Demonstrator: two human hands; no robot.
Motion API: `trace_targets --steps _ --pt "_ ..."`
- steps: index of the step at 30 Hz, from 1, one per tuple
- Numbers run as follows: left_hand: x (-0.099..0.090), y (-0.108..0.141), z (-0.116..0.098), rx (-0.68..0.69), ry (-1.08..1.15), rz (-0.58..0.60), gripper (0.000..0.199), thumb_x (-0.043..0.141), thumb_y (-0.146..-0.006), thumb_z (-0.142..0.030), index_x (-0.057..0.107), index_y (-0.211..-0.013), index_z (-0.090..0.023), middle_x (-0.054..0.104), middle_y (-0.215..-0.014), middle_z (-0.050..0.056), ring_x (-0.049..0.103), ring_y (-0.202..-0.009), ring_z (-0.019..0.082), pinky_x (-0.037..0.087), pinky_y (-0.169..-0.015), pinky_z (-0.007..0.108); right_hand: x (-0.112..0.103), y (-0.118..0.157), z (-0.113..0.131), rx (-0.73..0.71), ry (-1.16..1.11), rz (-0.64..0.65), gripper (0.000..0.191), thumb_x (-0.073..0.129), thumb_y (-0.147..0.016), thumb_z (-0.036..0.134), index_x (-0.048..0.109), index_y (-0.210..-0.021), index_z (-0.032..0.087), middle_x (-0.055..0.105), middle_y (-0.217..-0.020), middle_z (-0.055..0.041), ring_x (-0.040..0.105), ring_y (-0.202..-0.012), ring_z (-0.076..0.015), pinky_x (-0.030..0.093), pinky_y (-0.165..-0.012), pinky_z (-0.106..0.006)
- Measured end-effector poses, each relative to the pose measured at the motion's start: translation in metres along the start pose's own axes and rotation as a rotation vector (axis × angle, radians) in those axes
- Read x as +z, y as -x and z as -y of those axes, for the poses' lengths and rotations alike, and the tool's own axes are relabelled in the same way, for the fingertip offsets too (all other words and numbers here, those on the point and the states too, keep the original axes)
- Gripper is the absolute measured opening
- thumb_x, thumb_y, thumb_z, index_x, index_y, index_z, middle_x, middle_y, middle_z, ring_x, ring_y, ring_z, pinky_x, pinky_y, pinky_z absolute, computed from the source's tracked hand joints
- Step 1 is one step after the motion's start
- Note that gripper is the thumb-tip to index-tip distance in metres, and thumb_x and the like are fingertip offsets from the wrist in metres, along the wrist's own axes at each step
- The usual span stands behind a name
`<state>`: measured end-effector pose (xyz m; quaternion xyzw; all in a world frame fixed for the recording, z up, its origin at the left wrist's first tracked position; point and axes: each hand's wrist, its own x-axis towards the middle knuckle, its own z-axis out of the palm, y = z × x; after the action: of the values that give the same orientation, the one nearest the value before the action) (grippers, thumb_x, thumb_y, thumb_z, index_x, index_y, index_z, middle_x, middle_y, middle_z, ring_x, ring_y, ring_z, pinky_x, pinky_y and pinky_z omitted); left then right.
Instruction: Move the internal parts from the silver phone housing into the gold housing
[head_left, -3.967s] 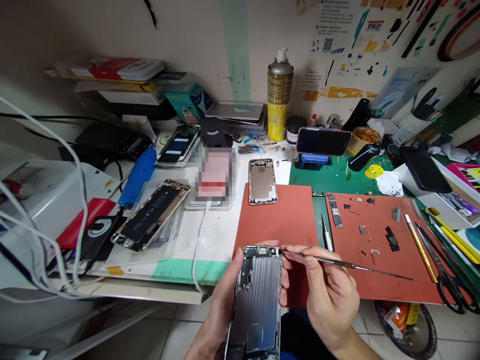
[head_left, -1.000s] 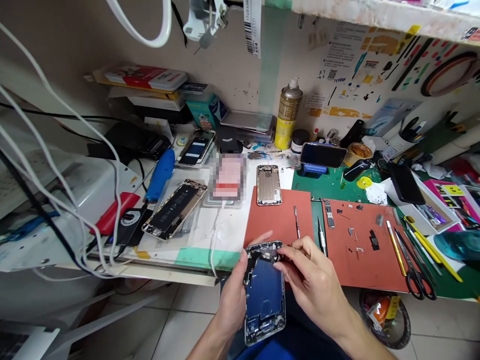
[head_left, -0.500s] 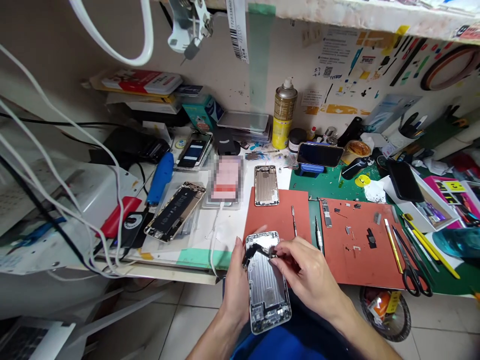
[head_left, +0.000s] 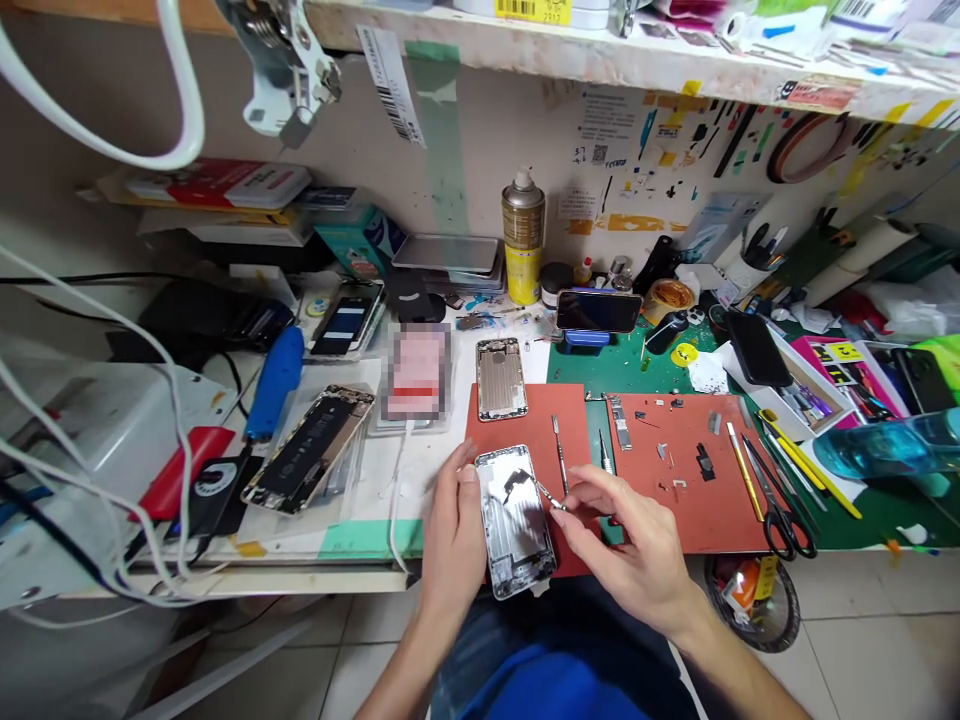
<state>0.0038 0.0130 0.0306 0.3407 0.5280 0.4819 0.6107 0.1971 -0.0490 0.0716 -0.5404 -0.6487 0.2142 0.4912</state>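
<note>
My left hand grips the left edge of a silver phone back housing, with its thumb along the side. The housing's ribbed inside faces up, over the front of the red mat. Above its right edge, my right hand pinches the end of a thin flex cable between thumb and fingertips. A black part of the cable lies across the housing's upper half; whether it is still attached there I cannot tell. Just beyond the right fingers lies a metal pry tool, with a screwdriver beside it.
A gold phone housing lies behind the red mat. On the right-hand mat are a logic board, several small parts and scissors. An opened phone sits at left, near a white cable. A bin stands below.
The view has shifted, showing more of the shelf and the right side. My right hand has drawn the cable end outward past the housing's right edge. My left hand keeps its hold.
</note>
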Motion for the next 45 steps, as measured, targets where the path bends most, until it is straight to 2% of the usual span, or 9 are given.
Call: trace_targets --steps 3,5,8,10,13,17,25,35,45 --pt "-0.002 0.013 -0.014 0.245 -0.277 0.035 0.046 0.074 -0.097 -0.05 0.07 -0.139 -0.031 0.056 -0.16 0.007 0.035 -0.158 0.033 0.013 -0.136 0.049 -0.004 0.003 0.0 -0.003 -0.009 -0.001 0.044 0.071 -0.099 0.012 0.059 -0.14 0.023 0.076 -0.095 -0.0011 0.076 -0.079 -0.0141 0.068 -0.074 -0.026" --pt "-0.005 0.021 -0.024 0.392 -0.444 0.178 0.048 0.071 -0.1 -0.044 0.066 -0.146 -0.033 0.055 -0.162 0.006 0.04 -0.156 0.034 0.021 -0.134 0.052 -0.007 0.005 0.002 -0.021 -0.009 0.018 0.046 0.071 -0.099 0.012 0.058 -0.141 0.024 0.077 -0.096 -0.001 0.077 -0.079 -0.014 0.068 -0.075 -0.026" --pt "-0.008 0.027 -0.039 0.416 -0.518 0.444 0.053 0.074 -0.099 -0.037 0.063 -0.151 -0.038 0.053 -0.165 0.006 0.043 -0.156 0.036 0.031 -0.13 0.053 -0.015 0.006 0.006 -0.069 0.007 0.08 0.047 0.069 -0.1 0.012 0.056 -0.143 0.024 0.076 -0.096 -0.0006 0.076 -0.079 -0.0136 0.068 -0.074 -0.025" --pt "-0.007 0.028 -0.047 0.425 -0.571 0.544 0.05 0.076 -0.098 -0.033 0.067 -0.146 -0.039 0.055 -0.163 0.006 0.044 -0.155 0.036 0.035 -0.128 0.052 -0.019 0.005 0.008 -0.097 0.007 0.148 0.048 0.068 -0.101 0.012 0.054 -0.146 0.024 0.076 -0.096 -0.0007 0.075 -0.078 -0.0134 0.068 -0.073 -0.025" --pt "-0.004 0.025 -0.054 0.549 -0.631 0.664 0.039 0.075 -0.099 -0.024 0.073 -0.137 -0.035 0.068 -0.145 0.009 0.055 -0.143 0.034 0.045 -0.119 0.052 -0.023 0.004 0.01 -0.13 -0.003 0.23 0.048 0.066 -0.103 0.013 0.053 -0.148 0.022 0.077 -0.098 -0.0024 0.076 -0.079 -0.0143 0.067 -0.073 -0.026" --pt "-0.001 0.023 -0.051 0.729 -0.669 0.787 0.027 0.066 -0.103 -0.01 0.072 -0.125 -0.025 0.073 -0.116 0.009 0.065 -0.115 0.025 0.053 -0.104 0.043 -0.024 0.004 0.009 -0.151 -0.007 0.218 0.046 0.067 -0.102 0.012 0.055 -0.146 0.02 0.078 -0.1 -0.0042 0.078 -0.084 -0.0155 0.067 -0.076 -0.025" --pt "-0.007 0.037 -0.034 0.8 -0.634 0.694 0.036 0.058 -0.102 0.002 0.065 -0.127 -0.022 0.071 -0.106 0.006 0.066 -0.097 0.018 0.054 -0.084 0.031 -0.023 0.011 0.01 -0.021 -0.148 0.224 0.052 0.068 -0.101 0.01 0.056 -0.148 0.028 0.079 -0.108 -0.0031 0.079 -0.094 -0.0157 0.066 -0.09 -0.027" --pt "-0.007 0.044 -0.031 0.816 -0.663 0.618 0.033 0.059 -0.101 0.003 0.065 -0.124 -0.021 0.069 -0.105 0.006 0.065 -0.097 0.017 0.053 -0.086 0.03 -0.007 0.017 0.019 0.543 -0.796 0.089 0.022 0.079 -0.098 0.028 0.073 -0.119 0.026 0.079 -0.096 -0.0022 0.076 -0.08 -0.0118 0.063 -0.077 -0.021" --pt "-0.002 0.049 -0.033 0.684 -0.7 0.603 0.022 0.059 -0.105 -0.006 0.066 -0.116 -0.024 0.07 -0.102 0.003 0.067 -0.092 0.014 0.052 -0.082 0.025 -0.005 0.013 0.017 0.676 -0.902 0.057 0.024 0.085 -0.092 0.033 0.078 -0.112 0.024 0.075 -0.091 -0.0016 0.074 -0.077 -0.0122 0.063 -0.077 -0.025"
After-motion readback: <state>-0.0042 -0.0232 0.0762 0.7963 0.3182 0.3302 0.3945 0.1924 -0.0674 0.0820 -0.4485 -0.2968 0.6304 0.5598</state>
